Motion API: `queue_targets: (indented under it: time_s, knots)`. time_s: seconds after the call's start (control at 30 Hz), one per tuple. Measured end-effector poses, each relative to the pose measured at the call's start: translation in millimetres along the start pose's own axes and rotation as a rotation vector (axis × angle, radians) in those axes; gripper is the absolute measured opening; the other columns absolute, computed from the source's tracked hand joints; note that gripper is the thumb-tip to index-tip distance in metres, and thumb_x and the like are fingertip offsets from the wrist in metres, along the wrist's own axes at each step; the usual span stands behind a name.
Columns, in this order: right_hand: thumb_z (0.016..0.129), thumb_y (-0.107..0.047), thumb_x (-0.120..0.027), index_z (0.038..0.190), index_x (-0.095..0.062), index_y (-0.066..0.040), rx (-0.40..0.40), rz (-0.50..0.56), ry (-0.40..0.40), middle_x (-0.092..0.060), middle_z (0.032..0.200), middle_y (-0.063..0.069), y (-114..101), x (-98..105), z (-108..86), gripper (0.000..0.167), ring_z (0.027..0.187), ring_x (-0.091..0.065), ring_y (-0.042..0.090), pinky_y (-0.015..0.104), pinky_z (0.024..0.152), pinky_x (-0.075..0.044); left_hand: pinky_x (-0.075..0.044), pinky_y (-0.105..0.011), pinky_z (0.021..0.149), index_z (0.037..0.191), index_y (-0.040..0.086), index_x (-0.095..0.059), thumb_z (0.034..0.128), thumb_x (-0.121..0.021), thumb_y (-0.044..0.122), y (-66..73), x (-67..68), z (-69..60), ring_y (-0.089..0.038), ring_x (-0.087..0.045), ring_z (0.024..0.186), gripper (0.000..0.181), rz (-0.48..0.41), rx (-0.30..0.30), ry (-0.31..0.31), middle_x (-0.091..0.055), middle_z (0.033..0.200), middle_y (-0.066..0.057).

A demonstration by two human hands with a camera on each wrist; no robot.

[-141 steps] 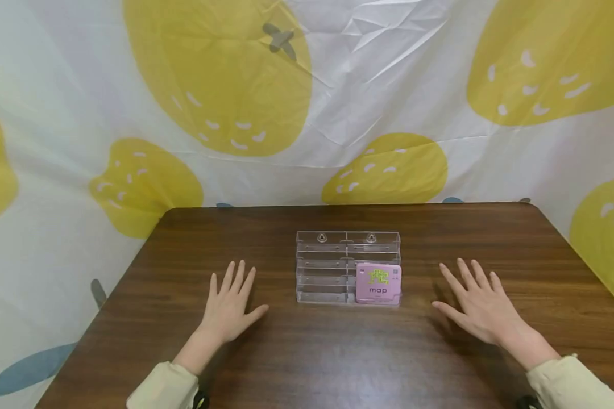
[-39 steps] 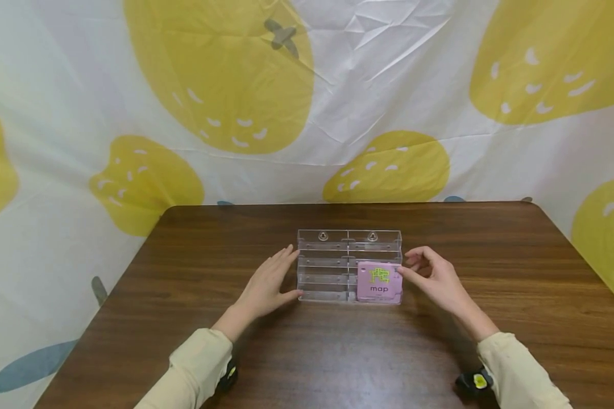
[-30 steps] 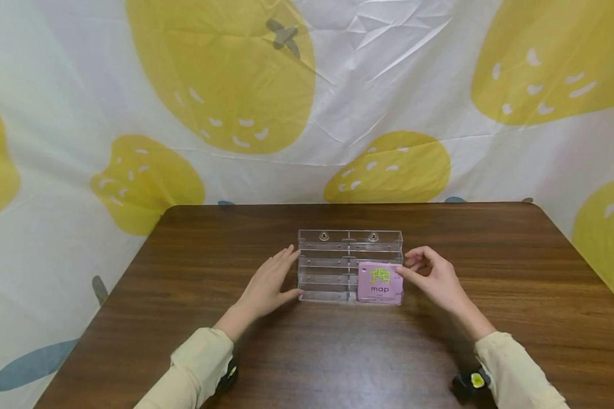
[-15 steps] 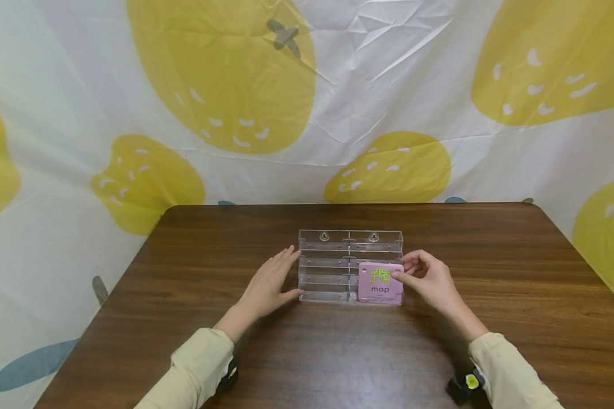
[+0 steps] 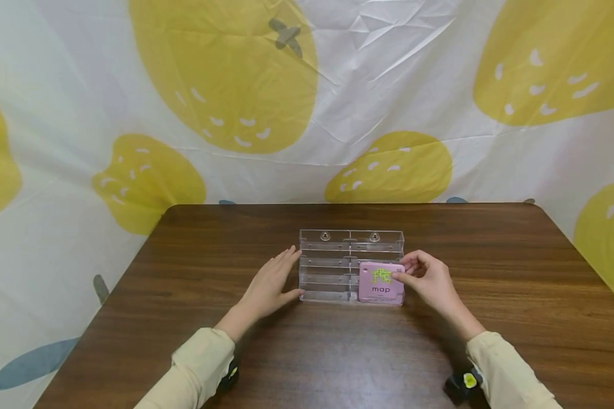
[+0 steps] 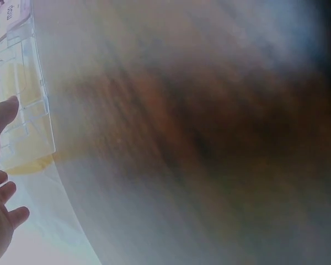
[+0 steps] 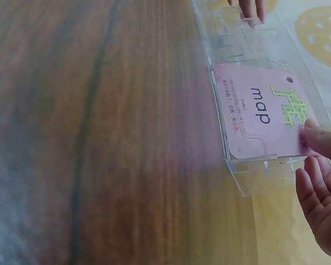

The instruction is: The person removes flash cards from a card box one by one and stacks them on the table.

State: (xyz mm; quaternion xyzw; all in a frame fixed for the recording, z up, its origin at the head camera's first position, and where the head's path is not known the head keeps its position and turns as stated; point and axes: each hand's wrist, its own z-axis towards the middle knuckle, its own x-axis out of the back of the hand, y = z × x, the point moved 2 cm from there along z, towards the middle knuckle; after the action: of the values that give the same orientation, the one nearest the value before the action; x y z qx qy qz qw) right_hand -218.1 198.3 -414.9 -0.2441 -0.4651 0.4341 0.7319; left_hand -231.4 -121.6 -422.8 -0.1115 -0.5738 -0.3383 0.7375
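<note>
Pink card pinched at its corner, rack steadied from the other side

The pink card (image 5: 374, 289) sits upright or leaning in the front right pocket of the clear rack (image 5: 324, 295), "map" facing the person. The right hand (image 5: 432, 279) appears to pinch its upper right corner, thumb on the face, fingers curled behind the edge. Working the card well likely means keeping that pinch light and moving in line with the pocket, so the corner neither bends nor catches. The left hand (image 5: 267, 284), fingers extended and thumb spread apart, lies against the rack's left side; a steady touch there should stop it sliding on the tabletop (image 5: 337, 352).

The right wrist view alone makes out the small print under "map" and the curved clear lip (image 7: 259, 150) over the card's lower corner. The head view gives both hands and the whole rack, with the fruit-print cloth (image 5: 225, 85) behind. The left wrist view catches only part of the card; most of it is blurred tabletop.
</note>
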Motion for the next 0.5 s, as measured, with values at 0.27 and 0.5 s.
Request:
queue_targets:
  time_s: [0.27, 0.5]
  knots:
    - [0.066, 0.003, -0.077, 0.078, -0.062, 0.002, 0.047, -0.034, -0.005, -0.058, 0.065, 0.006, 0, 1, 1.9, 0.020, 0.059, -0.051, 0.001, 0.016, 0.052, -0.046, -0.031, -0.050, 0.101, 0.141, 0.003, -0.029, 0.0796, -0.069, 0.033, 1.6, 0.6, -0.7, -0.031, -0.034, 0.129, 0.079, -0.001, -0.005, 0.003, -0.034, 0.141, -0.021]
    - [0.066, 0.006, -0.075, 0.075, -0.061, 0.005, 0.054, -0.058, -0.014, -0.059, 0.064, 0.010, -26, 7, 1.0, 0.017, 0.057, -0.051, 0.005, 0.018, 0.050, -0.045, -0.030, -0.049, 0.102, 0.142, 0.004, -0.026, 0.0815, -0.067, 0.033, 0.1, -1.3, -1.3, -0.031, -0.033, 0.129, 0.078, 0.011, 0.002, -0.015, -0.032, 0.142, -0.020]
